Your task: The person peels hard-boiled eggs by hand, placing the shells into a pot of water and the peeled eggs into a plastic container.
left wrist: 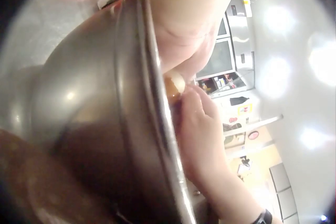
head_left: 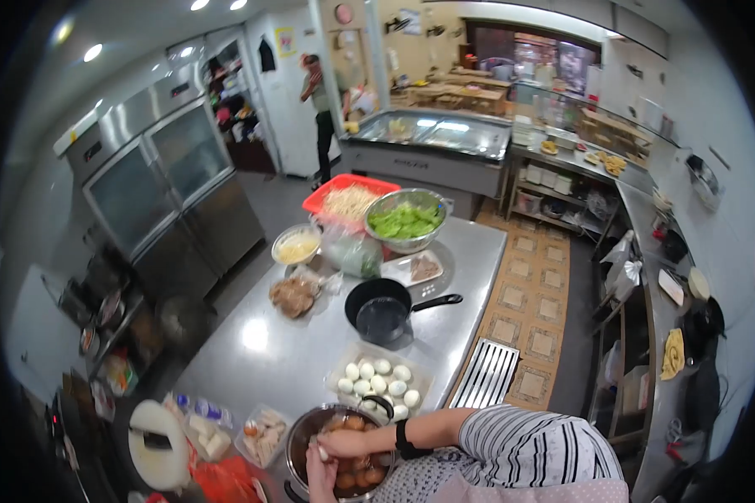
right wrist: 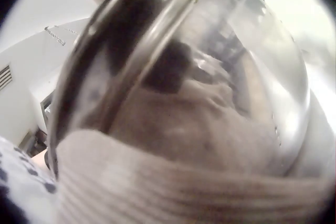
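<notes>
Holding an egg, left hand and right hand obscure part of steel pot, lower centre; its handle overlaps egg tray; black pan, frame centre

My head and left-wrist views share the pot
Head faces forward-down; left sits close, sideways; right, blurred, probably close too.

We see the left hand and right hand together over a pot with eggs in it; beyond them on the table lie a tray of eggs, then a pan; farther left, a refrigerator.
</notes>
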Tool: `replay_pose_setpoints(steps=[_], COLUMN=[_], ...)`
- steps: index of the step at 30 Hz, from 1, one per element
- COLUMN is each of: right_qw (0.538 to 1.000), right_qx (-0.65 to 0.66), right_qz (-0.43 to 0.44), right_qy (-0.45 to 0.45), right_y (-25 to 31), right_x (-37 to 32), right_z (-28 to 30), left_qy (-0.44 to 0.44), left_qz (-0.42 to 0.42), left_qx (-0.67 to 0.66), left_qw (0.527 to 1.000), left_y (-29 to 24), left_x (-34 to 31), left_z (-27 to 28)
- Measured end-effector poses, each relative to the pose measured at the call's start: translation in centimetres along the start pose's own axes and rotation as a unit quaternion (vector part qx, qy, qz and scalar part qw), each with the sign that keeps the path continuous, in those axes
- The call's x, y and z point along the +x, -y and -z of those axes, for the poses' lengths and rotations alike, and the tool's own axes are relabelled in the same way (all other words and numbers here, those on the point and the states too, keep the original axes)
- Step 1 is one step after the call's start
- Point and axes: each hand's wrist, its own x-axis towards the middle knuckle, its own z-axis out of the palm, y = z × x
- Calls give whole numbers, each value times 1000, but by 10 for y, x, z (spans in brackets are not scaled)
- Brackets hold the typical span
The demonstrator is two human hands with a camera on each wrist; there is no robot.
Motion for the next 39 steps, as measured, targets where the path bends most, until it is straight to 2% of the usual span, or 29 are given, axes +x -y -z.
replay_pose_setpoints(steps=[1,2,3,4,5,6,7,8,10,12,13,14,15,17,18,21,24,25,28,29,32,33,35,37,39], right_qw=[1000,999,997,995,997,987,985,989,995,992,992,990,985,983,981,985,998,996,992,994,998,998,999,997,998], right_qx=[9,27,31,58,-42,-153,-173,-125,6,-5,-7,-10,63,49,44,-152,-48,79,62,25,8,-26,-6,17,20], right_qz=[11,-28,-73,-75,-62,35,5,50,-70,-103,-79,-54,-96,-78,-69,47,8,32,41,66,28,39,42,76,60], right_qy=[-9,14,9,-4,-20,-37,-22,-63,-74,-78,-103,-133,-125,-162,-179,-70,-26,8,101,84,47,32,26,3,16], right_y=[1,-15,2,-5,-5,2,9,-24,-10,-4,-5,-3,9,3,-1,-16,0,-4,13,-5,-8,-5,-1,1,5], right_x=[-2,5,3,8,12,13,5,10,7,10,10,12,10,12,12,7,7,14,8,8,5,3,6,9,9], right_z=[3,-8,6,1,1,10,15,-4,0,7,7,7,16,17,17,15,16,11,16,5,1,3,10,11,13], left_qy=[-16,9,18,10,9,32,12,5,26,54,53,30,10,-23,-14,2,0,-2,19,31,25,23,15,3,-4], left_qz=[-8,-15,-22,-16,-12,-5,39,40,42,30,40,35,33,47,34,2,-5,-5,42,66,97,77,36,21,16], left_qx=[-24,-24,-28,-42,-40,-97,-141,-173,-176,-183,-189,-157,-126,-81,-105,-154,-154,-143,-132,-131,-36,-24,-2,1,5], left_qw=[1000,1000,999,999,999,995,989,984,983,981,980,987,991,995,994,988,988,990,990,989,994,997,999,1000,1000], left_y=[-1,-1,-3,-4,-6,-11,-13,-9,-5,-14,-17,-18,-14,-8,-6,-6,-2,-4,-12,-15,-15,-14,-12,-9,-9], left_x=[-4,-1,-2,0,0,-4,-9,-6,-5,-11,-14,-17,-17,-11,-10,-7,-6,-7,-12,-14,-12,-12,-13,-10,-11], left_z=[-9,-10,-13,-13,-10,-15,-18,-15,-3,-11,-12,-12,-12,-7,-7,-2,-3,-4,-13,-17,-9,-11,-12,-8,-8])
